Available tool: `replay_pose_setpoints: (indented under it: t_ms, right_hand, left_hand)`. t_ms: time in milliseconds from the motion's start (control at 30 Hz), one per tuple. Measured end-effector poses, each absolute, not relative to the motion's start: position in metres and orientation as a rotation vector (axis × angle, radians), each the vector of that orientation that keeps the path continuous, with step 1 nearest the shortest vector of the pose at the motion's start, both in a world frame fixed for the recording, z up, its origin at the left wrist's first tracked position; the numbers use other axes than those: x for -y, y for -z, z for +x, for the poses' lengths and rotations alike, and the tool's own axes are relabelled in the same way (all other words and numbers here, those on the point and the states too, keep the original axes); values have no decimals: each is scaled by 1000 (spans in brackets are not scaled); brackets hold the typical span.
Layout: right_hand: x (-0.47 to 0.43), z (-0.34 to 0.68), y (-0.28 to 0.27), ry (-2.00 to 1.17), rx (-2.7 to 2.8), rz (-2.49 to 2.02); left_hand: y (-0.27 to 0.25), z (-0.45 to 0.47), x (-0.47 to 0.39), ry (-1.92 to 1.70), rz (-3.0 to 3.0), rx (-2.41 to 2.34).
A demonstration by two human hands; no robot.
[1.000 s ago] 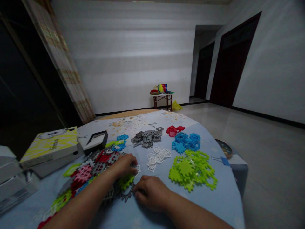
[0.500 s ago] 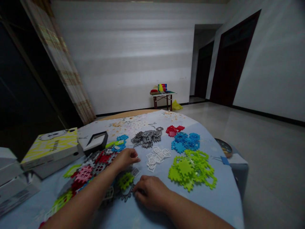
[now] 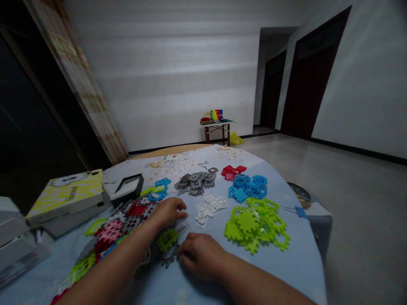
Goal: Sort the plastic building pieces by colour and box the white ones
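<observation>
The table stretches in front of me. On its left part lies the mixed heap; its long axis runs from near left to far right, partly hidden under my left arm. The green pile is on the right, a little longer from side to side. My right hand rests on the table with fingers curled; whether it grips something, I cannot tell. The grey pile is farther, with its long axis from left to right. My left hand is at the heap's right end, fingers bent, thumb apart from forefinger. The white pile slants toward far right. The white piece, just beside my left hand, also slants toward far right.
</observation>
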State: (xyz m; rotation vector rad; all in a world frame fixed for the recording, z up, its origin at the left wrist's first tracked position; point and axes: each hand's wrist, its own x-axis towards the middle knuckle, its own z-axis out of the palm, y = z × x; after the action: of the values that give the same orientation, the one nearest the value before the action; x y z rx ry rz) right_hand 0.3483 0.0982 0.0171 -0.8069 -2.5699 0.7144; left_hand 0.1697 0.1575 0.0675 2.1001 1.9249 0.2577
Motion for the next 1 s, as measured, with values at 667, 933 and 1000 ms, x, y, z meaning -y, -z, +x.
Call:
replay_pose_setpoints:
  t_ms: [667,933,1000]
  right_hand:
    - [-96,349,-18,-706,2565,-840]
    - [-99,348,-12,-694,2548,-803]
    - [-99,348,-13,-689,2554,-805]
  left_hand:
    - [-58,169,-137,-179,1928,-1886]
    - [-60,196,-173,-895,1775,-1684]
    - [-63,199,-174,-926,1803,-1685]
